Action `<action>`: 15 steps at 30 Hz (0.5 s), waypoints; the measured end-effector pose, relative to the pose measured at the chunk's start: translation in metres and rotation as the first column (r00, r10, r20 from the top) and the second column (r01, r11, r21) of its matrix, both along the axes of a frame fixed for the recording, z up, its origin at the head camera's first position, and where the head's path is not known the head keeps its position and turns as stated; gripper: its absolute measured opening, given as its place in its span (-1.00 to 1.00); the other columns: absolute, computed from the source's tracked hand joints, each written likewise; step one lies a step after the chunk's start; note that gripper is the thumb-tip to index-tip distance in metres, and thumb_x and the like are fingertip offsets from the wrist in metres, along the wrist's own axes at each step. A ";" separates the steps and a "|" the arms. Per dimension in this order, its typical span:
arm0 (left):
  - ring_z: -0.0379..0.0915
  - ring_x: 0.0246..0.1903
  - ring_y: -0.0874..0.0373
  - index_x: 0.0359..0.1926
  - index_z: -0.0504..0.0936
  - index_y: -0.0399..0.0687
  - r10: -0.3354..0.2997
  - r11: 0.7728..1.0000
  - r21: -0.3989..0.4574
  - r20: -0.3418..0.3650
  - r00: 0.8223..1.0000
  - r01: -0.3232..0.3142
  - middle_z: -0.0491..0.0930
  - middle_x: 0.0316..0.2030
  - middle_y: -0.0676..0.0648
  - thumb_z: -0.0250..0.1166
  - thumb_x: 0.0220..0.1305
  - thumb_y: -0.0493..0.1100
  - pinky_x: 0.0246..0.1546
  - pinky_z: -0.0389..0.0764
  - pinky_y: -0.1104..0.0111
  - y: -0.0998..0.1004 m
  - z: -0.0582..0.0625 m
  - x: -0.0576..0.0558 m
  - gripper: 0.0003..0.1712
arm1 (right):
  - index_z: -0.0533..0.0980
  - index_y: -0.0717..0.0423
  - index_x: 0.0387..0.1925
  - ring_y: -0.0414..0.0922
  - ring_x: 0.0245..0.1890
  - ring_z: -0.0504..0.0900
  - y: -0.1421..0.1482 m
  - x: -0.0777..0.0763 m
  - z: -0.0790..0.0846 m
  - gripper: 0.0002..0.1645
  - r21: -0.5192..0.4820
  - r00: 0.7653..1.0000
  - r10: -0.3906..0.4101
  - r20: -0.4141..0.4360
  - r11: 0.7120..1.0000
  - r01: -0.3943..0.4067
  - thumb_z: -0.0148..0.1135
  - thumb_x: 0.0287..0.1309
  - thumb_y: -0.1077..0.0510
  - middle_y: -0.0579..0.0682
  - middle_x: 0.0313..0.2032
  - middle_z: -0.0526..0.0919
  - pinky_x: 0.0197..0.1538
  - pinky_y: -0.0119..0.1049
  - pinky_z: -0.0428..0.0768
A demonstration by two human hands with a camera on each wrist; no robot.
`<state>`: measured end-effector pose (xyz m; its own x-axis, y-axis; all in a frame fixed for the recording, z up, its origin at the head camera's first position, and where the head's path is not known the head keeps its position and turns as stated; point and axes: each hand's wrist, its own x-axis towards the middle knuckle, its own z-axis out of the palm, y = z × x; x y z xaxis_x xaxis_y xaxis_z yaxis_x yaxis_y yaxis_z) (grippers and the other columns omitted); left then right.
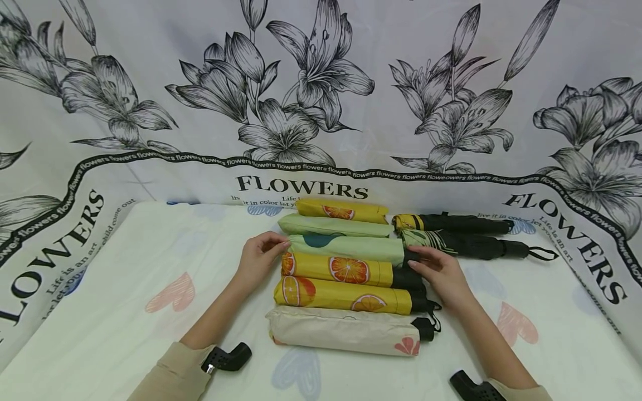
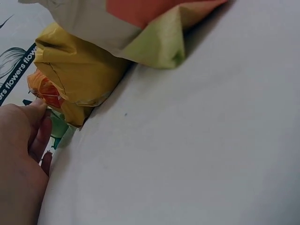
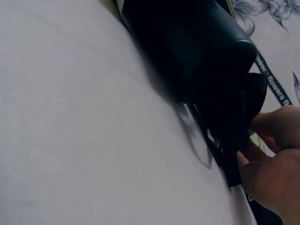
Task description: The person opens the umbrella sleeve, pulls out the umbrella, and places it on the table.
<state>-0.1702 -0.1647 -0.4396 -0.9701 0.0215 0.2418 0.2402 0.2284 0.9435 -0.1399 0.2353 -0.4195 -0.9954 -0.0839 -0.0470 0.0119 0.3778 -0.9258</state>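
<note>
A folded umbrella in a light green sleeve with a dark teal spot (image 1: 351, 252) lies crosswise in a row of folded umbrellas. At its left end, my left hand (image 1: 257, 260) pinches the sleeve between thumb and fingertips. My right hand (image 1: 445, 277) holds the black handle at the other end. Just nearer lie two yellow umbrellas with orange slices, one (image 1: 310, 267) right beside the green one, the other (image 1: 328, 293) closer to me. In the right wrist view, nearer black handles (image 3: 197, 51) partly hide what the right fingers hold.
A cream umbrella (image 1: 341, 331) lies nearest me. Behind the held one are another green umbrella (image 1: 331, 225) and a yellow one (image 1: 361, 213). Two mostly black folded umbrellas, one (image 1: 466, 224) behind the other (image 1: 481, 247), lie to the right. A flower-printed cloth (image 1: 200, 133) rises behind.
</note>
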 end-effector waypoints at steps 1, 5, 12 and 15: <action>0.54 -0.36 0.36 -0.18 0.72 -0.46 -0.001 1.000 0.000 0.002 1.000 0.001 0.71 -0.29 -0.32 0.36 0.42 -0.39 -0.24 0.55 0.59 0.000 0.000 0.000 -0.89 | 0.47 0.29 0.41 -0.50 0.08 0.54 0.001 0.000 0.000 -0.43 -0.012 1.000 -0.005 0.004 1.000 0.005 0.30 0.49 0.15 0.26 0.42 0.44 0.05 -0.59 0.59; 0.52 -0.35 0.34 -0.17 0.72 -0.45 0.003 1.000 -0.004 0.019 1.000 -0.003 0.70 -0.28 -0.33 0.35 0.43 -0.38 -0.24 0.53 0.58 -0.001 0.000 -0.001 -0.88 | 0.45 0.35 0.40 -0.54 -0.01 0.60 0.004 -0.001 0.001 -0.42 -0.068 1.000 -0.007 0.006 0.998 0.008 0.31 0.47 0.21 0.22 0.38 0.46 0.02 -0.52 0.65; 0.47 -0.36 0.32 -0.15 0.72 -0.44 0.040 0.999 -0.017 0.054 0.998 -0.039 0.71 -0.30 -0.21 0.35 0.45 -0.34 -0.28 0.48 0.56 -0.003 0.000 -0.003 -0.85 | 0.48 0.37 0.36 -0.42 -0.15 0.63 0.017 -0.002 0.006 -0.42 -0.101 1.000 -0.012 -0.001 0.995 0.012 0.37 0.40 0.24 -0.33 0.03 0.59 -0.07 -0.48 0.68; 0.49 -0.35 0.33 -0.15 0.72 -0.43 0.052 0.999 -0.009 0.052 0.997 -0.051 0.72 -0.32 -0.10 0.35 0.45 -0.33 -0.26 0.50 0.55 -0.005 -0.001 -0.004 -0.84 | 0.55 0.31 0.31 -0.38 -0.20 0.63 0.024 -0.002 0.007 -0.49 -0.135 1.000 -0.014 -0.006 0.991 0.013 0.38 0.37 0.29 -0.38 -0.05 0.61 -0.11 -0.50 0.68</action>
<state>-0.1738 -0.1696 -0.4402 -0.9812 -0.0271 0.1913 0.1789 0.2463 0.9525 -0.1421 0.2597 -0.4129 -0.9968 -0.0751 -0.0289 0.0093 0.2498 -0.9683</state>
